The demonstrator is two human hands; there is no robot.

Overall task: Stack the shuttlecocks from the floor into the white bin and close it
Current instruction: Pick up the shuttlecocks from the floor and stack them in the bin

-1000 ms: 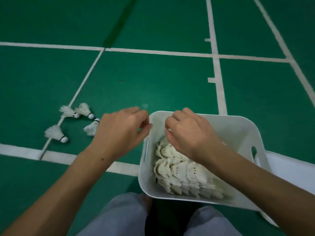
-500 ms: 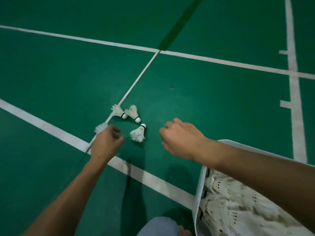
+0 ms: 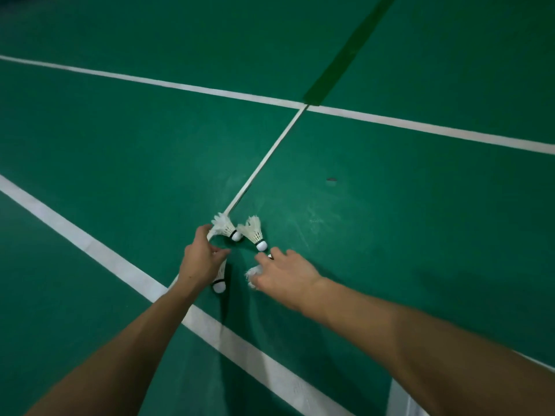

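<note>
Green court floor (image 3: 120,139) fills my view, crossed by white lines (image 3: 105,256). Both my forearms reach forward and down from the lower corners toward a small cluster of shuttlecocks beside the wide white line.

My left hand (image 3: 199,262) is knuckles up, its grip curled round one shuttlecock (image 3: 219,280): the cork hangs out below the palm toward me, the long axis running roughly toward and away from me, the feathers hidden under the hand. The forefinger tip of that hand touches the skirt of a second shuttlecock (image 3: 225,228), which lies on the thin line with its cork pointing right and toward me.

A third shuttlecock (image 3: 254,232) lies just right of it, nearly touching, cork also toward me and to the right, feathers fanned away.

My right hand (image 3: 285,274) lies palm down, fingers bent over a fourth shuttlecock (image 3: 253,273); frayed feathers stick out to the left under the fingers, the cork end peeping by the fingertips. Whether that grip has closed on it I cannot tell.
</note>
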